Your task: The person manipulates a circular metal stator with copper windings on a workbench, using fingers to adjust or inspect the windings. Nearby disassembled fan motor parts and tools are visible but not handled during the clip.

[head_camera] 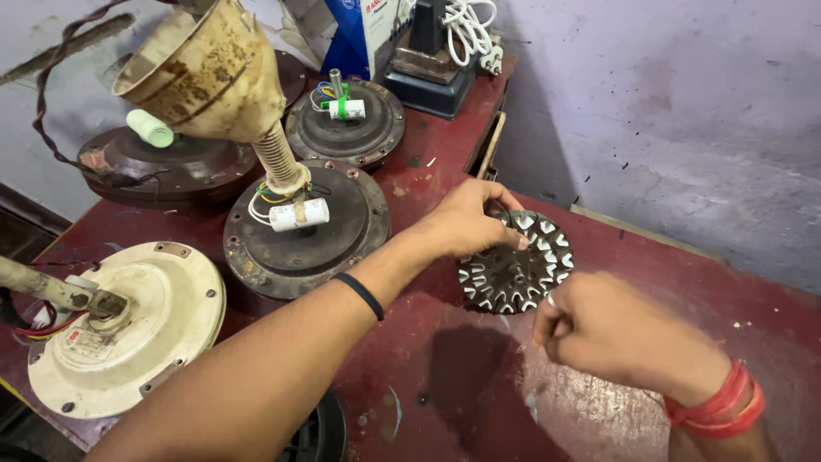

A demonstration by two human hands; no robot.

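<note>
Our left hand [466, 224] grasps the toothed stator core [516, 262] at its far edge, above the red table [753, 342]. Our right hand [599, 329] is clenched near it; its fingertips are hidden.

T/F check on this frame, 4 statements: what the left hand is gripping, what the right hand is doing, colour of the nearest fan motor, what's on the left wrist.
1. The left hand grips the toothed round stator core. True.
2. The right hand lies flat and open on the red table. False: it is curled in a loose fist beside the core.
3. The nearest fan motor is cream. True.
4. The left wrist is bare. False: it wears a black band.
</note>
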